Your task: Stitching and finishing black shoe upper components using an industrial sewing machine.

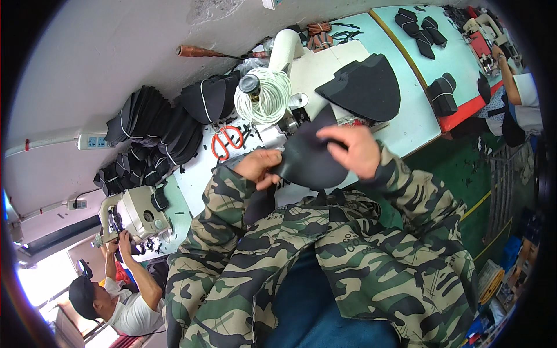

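While your left hand has its thumb and fingers clamped on the left edge of the black piece, your right hand is over its right side, fingers apart; whether they touch it cannot be told. The piece is in front of you, at the near edge of the table. It looks thin and smooth, with a soft sheen, broad and rounded below, narrowing upward. Beyond it sits a stack of black pieces; red-handled scissors lie to your left.
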A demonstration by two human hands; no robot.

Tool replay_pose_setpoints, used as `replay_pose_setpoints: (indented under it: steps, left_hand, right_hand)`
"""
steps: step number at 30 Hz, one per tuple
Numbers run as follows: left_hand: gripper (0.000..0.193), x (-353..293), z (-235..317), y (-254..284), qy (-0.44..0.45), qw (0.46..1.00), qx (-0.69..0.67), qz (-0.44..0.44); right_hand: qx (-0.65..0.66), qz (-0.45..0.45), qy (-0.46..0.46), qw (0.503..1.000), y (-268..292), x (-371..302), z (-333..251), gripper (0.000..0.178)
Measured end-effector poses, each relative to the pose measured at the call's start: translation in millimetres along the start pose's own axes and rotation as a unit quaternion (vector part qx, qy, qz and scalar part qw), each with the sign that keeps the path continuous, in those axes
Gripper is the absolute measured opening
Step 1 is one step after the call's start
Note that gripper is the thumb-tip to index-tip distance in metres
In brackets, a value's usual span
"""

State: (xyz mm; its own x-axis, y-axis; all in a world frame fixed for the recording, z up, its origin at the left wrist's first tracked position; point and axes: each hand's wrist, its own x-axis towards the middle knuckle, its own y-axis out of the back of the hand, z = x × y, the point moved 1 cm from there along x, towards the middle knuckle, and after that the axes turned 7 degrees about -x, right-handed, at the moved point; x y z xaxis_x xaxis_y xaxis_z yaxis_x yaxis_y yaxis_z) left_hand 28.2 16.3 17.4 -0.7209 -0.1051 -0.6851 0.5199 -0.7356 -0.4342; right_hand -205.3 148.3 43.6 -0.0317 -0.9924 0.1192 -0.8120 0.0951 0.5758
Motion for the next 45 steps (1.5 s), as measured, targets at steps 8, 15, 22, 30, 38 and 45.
replay_pose_setpoints:
  steps: [8,15,22,30,38,45]
  left_hand:
    - [0.018,35,32,25,0.006,0.991,0.037,0.13]
    - [0.018,40,31,-10,-0.077,0.92,0.295,0.246]
    - [0.019,-7,-4,34,-0.18,0.595,0.673,0.401]
    - [0.03,-30,-58,67,0.003,0.661,0.7,0.27]
    - [0.02,-35,-32,46,-0.017,0.936,0.35,0.014]
    - [0.011,-2,20,46,-0.087,0.932,0.344,0.073]
  right_hand:
    - [0.002,-0.033,0.024,0.999,-64,-16,-21,0.038]
    - [-0.178,0.049,0.0,0.983,8,-9,-40,0.051]
    - [-0.235,0.366,0.065,0.898,99,-1,-31,0.036]
    - [-0.322,0.195,0.014,0.926,30,-3,39,0.026]
    - [0.219,-0.133,-0.07,0.964,-31,-17,0,0.021]
    - [0.439,-0.147,-0.236,0.854,-88,-7,-5,0.037]
